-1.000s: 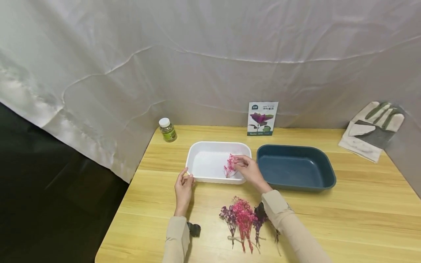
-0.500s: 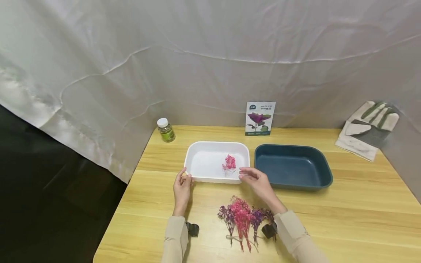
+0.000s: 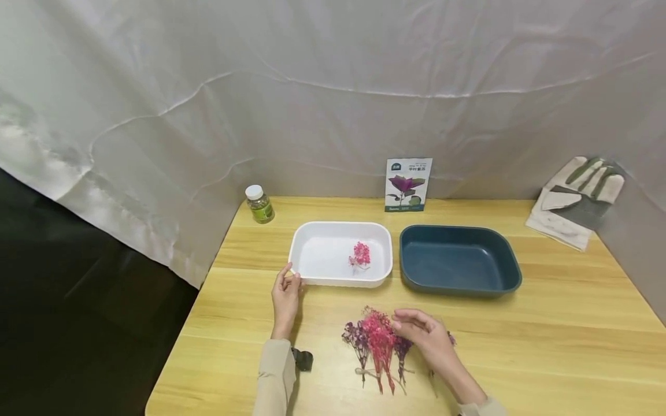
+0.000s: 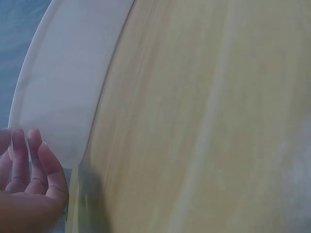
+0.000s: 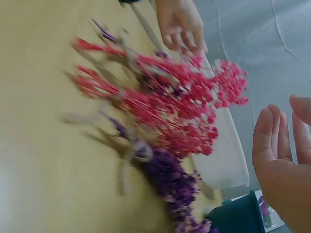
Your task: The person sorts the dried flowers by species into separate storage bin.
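My left hand (image 3: 285, 297) pinches the near left corner of a white plastic tub (image 3: 340, 282), thumb at the rim and fingers against the outer wall (image 4: 63, 97). A small sprig of pink dried flowers (image 3: 361, 254) lies inside that tub, right of its middle. Over the table in front, my right hand (image 3: 426, 341) hovers with loosely bent fingers and nothing between them. Just left of it lie bunches of pink dried flowers (image 3: 378, 335), with tied purple dried flowers (image 3: 356, 337) on either side. The right hand partly hides more purple flowers (image 5: 170, 179).
A dark blue tub (image 3: 460, 289) stands right of the white one. Along the back are a white-capped jar (image 3: 261, 205), a seed packet (image 3: 408, 185) leaning on the grey curtain, and work gloves (image 3: 574, 202) at far right. A black strap device (image 3: 302, 359) sits by the left sleeve.
My right hand lets go of the pink sprig inside the white tub, then draws back toward me to the flower bunches. My left hand stays at the tub's corner.
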Demonstrator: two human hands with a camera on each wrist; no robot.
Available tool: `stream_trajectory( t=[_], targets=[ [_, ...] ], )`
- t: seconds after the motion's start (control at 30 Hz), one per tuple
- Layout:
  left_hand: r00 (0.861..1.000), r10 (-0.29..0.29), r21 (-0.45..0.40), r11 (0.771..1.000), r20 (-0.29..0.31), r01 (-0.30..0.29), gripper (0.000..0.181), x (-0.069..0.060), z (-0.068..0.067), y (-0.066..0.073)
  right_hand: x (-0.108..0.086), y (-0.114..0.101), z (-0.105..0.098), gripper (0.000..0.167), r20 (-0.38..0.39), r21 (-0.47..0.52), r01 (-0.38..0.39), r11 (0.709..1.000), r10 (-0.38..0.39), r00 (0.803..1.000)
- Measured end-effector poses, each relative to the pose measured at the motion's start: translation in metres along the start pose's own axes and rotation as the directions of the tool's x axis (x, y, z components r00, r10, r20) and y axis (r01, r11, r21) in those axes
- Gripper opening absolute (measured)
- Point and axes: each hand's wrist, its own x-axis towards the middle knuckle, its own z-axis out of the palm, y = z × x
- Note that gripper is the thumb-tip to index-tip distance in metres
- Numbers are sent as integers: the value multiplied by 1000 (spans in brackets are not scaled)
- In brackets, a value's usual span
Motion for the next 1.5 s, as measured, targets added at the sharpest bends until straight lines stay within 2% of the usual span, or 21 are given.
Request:
stream_trajectory(
  t=[0.2,0.37,0.47,0.57,0.67,0.8,0.87,1.03,1.23,1.4,1.5],
  targets=[
    [1000,3,3,1000,-6,-3,43,-1,-1,2,-29,20,0,35,74,88,0,996,-6,997],
    [1000,13,-3,1000,-2,-13,43,0,-1,-1,-44,37,3,39,123,75,-87,993,77,989],
    [1000,11,-7,1000,10,-11,43,0,-1,-2,-47,43,5,43,167,87,-152,985,136,977],
    [1000,14,-7,1000,12,-14,43,0,0,0,-47,47,6,44,219,120,-194,974,164,962],
    [1000,11,-2,1000,10,-11,43,-1,0,1,-46,51,6,42,243,143,-195,970,156,957],
    [1000,-13,1,1000,9,13,43,0,0,2,-46,55,7,45,245,128,-141,982,106,964],
    [1000,-24,-3,1000,13,24,44,0,0,2,-46,56,9,46,238,96,-117,988,91,967],
    [999,-35,-13,999,22,36,44,1,-1,2,-46,56,14,42,197,-68,-76,995,88,976],
    [999,-37,-9,999,20,38,44,1,-1,1,-47,53,24,32,113,-243,-59,968,88,990],
    [1000,-20,-1,1000,10,20,43,0,0,0,-45,53,30,26,64,-315,-30,949,53,997],
    [1000,-16,-3,1000,6,16,42,-1,1,0,-44,54,33,23,59,-343,0,939,22,998]
  ],
)
